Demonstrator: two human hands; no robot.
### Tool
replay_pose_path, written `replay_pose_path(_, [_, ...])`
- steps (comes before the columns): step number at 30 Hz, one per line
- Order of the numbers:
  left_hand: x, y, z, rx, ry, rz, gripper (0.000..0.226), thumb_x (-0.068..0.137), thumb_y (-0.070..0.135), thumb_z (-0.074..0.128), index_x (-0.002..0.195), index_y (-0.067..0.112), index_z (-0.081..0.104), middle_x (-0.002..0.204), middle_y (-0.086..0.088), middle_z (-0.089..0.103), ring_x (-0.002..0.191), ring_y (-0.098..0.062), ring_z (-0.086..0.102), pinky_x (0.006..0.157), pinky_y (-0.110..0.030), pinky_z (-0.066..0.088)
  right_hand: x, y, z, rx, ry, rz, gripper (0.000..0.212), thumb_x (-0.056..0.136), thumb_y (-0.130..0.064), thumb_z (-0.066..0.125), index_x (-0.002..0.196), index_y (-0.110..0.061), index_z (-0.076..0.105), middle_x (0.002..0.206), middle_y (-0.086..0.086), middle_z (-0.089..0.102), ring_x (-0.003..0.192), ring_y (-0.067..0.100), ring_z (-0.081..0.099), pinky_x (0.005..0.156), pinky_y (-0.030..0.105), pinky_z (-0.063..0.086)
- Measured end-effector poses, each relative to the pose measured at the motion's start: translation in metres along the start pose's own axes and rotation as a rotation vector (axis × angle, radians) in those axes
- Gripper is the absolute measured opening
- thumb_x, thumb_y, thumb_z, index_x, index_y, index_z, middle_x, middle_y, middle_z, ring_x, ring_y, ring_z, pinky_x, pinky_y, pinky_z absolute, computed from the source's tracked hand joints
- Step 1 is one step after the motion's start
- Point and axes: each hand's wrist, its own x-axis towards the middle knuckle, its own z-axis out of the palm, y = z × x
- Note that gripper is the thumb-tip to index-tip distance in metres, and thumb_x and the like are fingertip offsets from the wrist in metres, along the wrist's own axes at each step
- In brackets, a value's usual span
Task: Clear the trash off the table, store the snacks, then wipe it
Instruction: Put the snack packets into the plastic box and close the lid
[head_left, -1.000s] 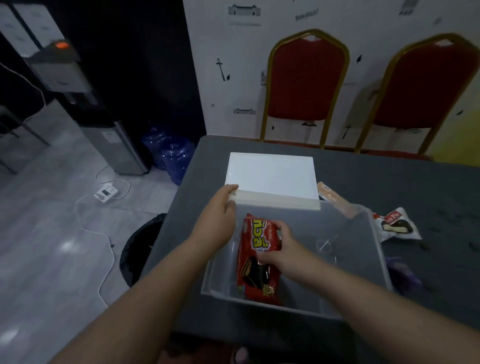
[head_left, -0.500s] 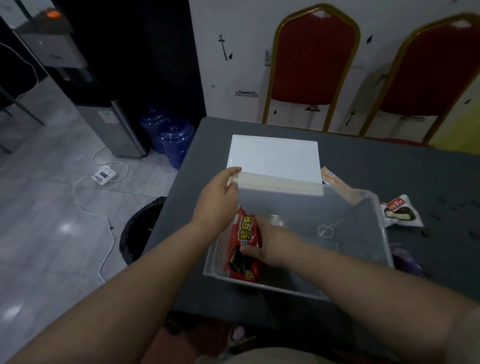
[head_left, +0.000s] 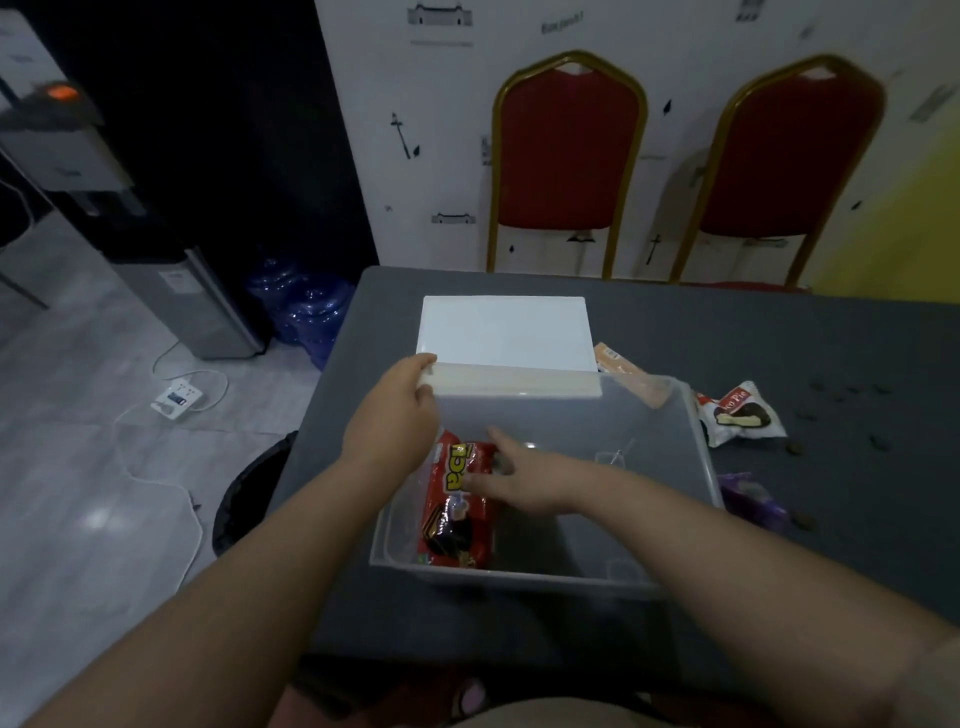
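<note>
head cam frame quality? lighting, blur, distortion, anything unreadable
Head view: dim overall and underexposed, the white lid the brightest patch; wide-angle bend bows the red chairs and table edge; soft motion blur on the right hand and left hand; red snack pack lettering only partly legible; floor shows small glare spots.

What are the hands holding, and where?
The left hand grips the white lid at its near left corner. The right hand rests open on the red snack pack.
</note>
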Motion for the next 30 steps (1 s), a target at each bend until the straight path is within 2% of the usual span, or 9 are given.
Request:
replay_pose_path(3, [0.006,0.011,0.002,0.181,0.071,0.158,0.042,0.095,0.019,0.043,0.137,0.018,0.045,0.145,-0.001,0.043,0.133,-0.019,0.038,0.112,-0.039,0.029,-0.032,0.004,-0.023,0.088,0.154,-0.117,0.062,0.09,-0.046,0.055,0.145,-0.031,0.03,0.134,-0.002,0.053,0.119,0.016,0.051,0.096,0.029,0.043])
replay_pose_path(5, [0.013,0.028,0.008,0.236,0.078,0.239,0.042,0.094,0.02,0.046,0.136,0.018,0.046,0.147,-0.001,0.039,0.137,-0.018,0.032,0.118,-0.042,0.013,-0.054,0.01,-0.039,0.194,0.336,-0.178,0.044,0.091,-0.038,0.057,0.134,-0.031,0.047,0.11,-0.01,0.057,0.102,0.012,0.054,0.08,0.02,0.044])
replay_pose_path(7, [0.018,0.052,0.017,0.196,0.036,0.294,0.04,0.095,0.021,0.046,0.135,0.02,0.047,0.148,0.001,0.039,0.138,-0.015,0.03,0.119,-0.039,0.007,-0.074,0.02,-0.055,0.345,0.505,-0.269,0.026,0.092,-0.028,0.058,0.118,-0.032,0.058,0.095,-0.01,0.058,0.09,0.012,0.057,0.075,0.019,0.045])
replay_pose_path(13, [0.033,0.116,0.062,0.132,-0.161,0.411,0.036,0.096,0.025,0.045,0.132,0.025,0.049,0.143,0.006,0.045,0.133,-0.014,0.037,0.111,-0.033,0.028,-0.1,0.082,-0.1,0.567,0.887,-0.239,0.018,0.091,-0.018,0.06,0.094,-0.035,0.063,0.081,-0.011,0.061,0.075,0.006,0.058,0.071,0.019,0.046])
replay_pose_path(17, [0.045,0.144,0.091,0.142,-0.247,0.384,0.034,0.097,0.026,0.044,0.13,0.025,0.05,0.141,0.006,0.048,0.13,-0.014,0.042,0.104,-0.027,0.032,-0.099,0.136,-0.116,0.591,0.931,-0.055,0.013,0.09,-0.02,0.061,0.099,-0.03,0.065,0.088,-0.008,0.063,0.086,0.014,0.063,0.078,0.027,0.05])
replay_pose_path(22, [0.059,0.172,0.131,0.14,-0.389,0.347,0.031,0.097,0.026,0.044,0.126,0.026,0.054,0.136,0.004,0.052,0.119,-0.013,0.049,0.089,-0.019,0.033,-0.085,0.191,-0.124,0.426,0.795,0.21,0.023,0.086,-0.024,0.065,0.108,-0.023,0.064,0.095,-0.007,0.063,0.09,0.013,0.06,0.063,0.017,0.04])
replay_pose_path(25, [0.075,0.186,0.155,0.162,-0.479,0.252,0.031,0.096,0.024,0.046,0.126,0.029,0.054,0.132,0.0,0.055,0.1,-0.013,0.055,0.078,-0.022,0.044,-0.074,0.22,-0.119,0.262,0.697,0.214,0.035,0.081,-0.026,0.068,0.115,-0.026,0.063,0.11,-0.011,0.06,0.099,0.009,0.058,0.078,0.022,0.046])
replay_pose_path(27, [0.087,0.19,0.166,0.267,-0.563,0.244,0.034,0.095,0.02,0.048,0.128,0.026,0.052,0.134,-0.001,0.054,0.11,-0.017,0.055,0.086,-0.025,0.044,-0.065,0.232,-0.119,0.145,0.707,0.218,0.047,0.079,-0.03,0.068,0.125,-0.027,0.058,0.126,-0.002,0.054,0.116,0.016,0.051,0.096,0.03,0.044])
replay_pose_path(30, [0.101,0.196,0.176,0.467,-0.759,0.273,0.041,0.094,0.016,0.051,0.134,0.02,0.048,0.14,-0.001,0.049,0.126,-0.019,0.047,0.1,-0.028,0.036,-0.056,0.238,-0.125,-0.153,0.752,0.273,0.059,0.081,-0.035,0.065,0.136,-0.03,0.044,0.139,0.001,0.037,0.126,0.024,0.032,0.101,0.032,0.034])
